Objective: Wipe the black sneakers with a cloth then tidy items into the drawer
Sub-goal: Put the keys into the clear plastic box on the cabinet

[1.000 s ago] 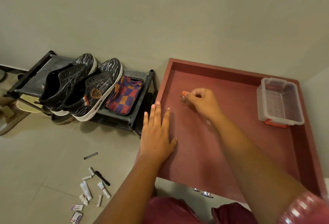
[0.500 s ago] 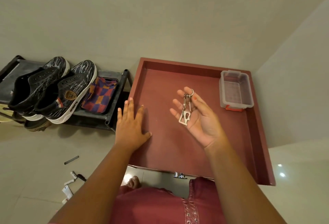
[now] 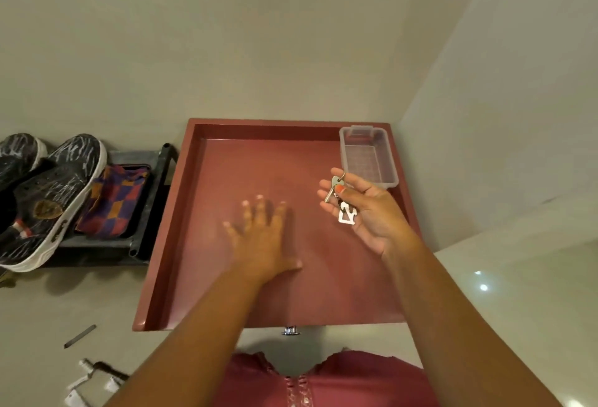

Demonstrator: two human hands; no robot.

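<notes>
The open red drawer [image 3: 168, 244] lies below me. My right hand [image 3: 365, 209] is palm up over its right side and holds a bunch of keys [image 3: 343, 202], the thumb pressing a key against the fingers. My left hand [image 3: 262, 238], blurred, is flat with fingers spread over the middle of the drawer floor. The black sneakers [image 3: 48, 199] stand on a dark shoe rack [image 3: 152, 199] at the left, with a checked cloth [image 3: 113, 202] beside them.
A clear plastic box [image 3: 369, 154] sits in the drawer's back right corner. Several small tubes and a pen [image 3: 94, 374] lie on the floor at lower left, plus a thin grey strip [image 3: 79, 336]. Walls close the back and right.
My left hand slid from the drawer's left edge to its middle. My right hand moved right with the keys and its thumb came down on them. The view shifted right.
</notes>
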